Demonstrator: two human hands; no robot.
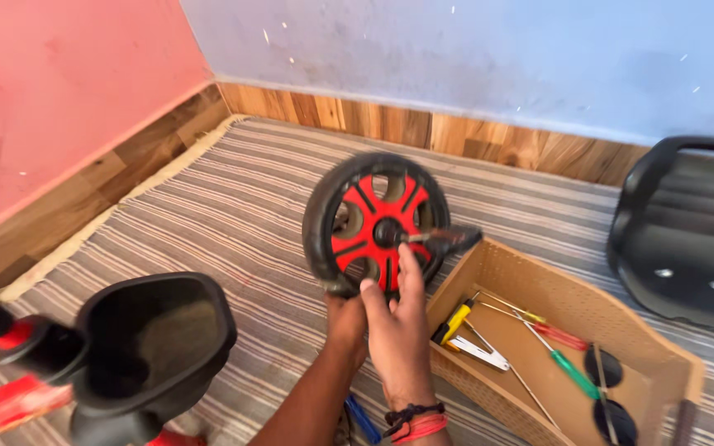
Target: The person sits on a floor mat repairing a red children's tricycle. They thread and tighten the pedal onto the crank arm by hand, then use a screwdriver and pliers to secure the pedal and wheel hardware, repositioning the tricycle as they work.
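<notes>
Head camera view, looking down at two bare hands held over a grey and brown striped woven mat (208, 223) on the floor. A black rubber-tyred toy wheel with a red spoked plastic hub (376, 225) is held upright above the mat. The left hand (345, 318) is closed around the tyre's lower edge from behind. The right hand (398, 326) lies against the front of the hub, fingers pointing up toward the centre, where a short dark axle pin (444, 238) sticks out; whether its grip is closed on anything cannot be told. The step in hand appears to be the fitting or checking of the pin at the hub, and a steady wheel would be called for next. Just right stands a tan woven plastic tray (489, 264) of screwdrivers. A black plastic seat (154, 347) lies at left, a black moulded panel (687, 239) at right. Wooden skirting, a pink wall and a blue wall meet behind.
</notes>
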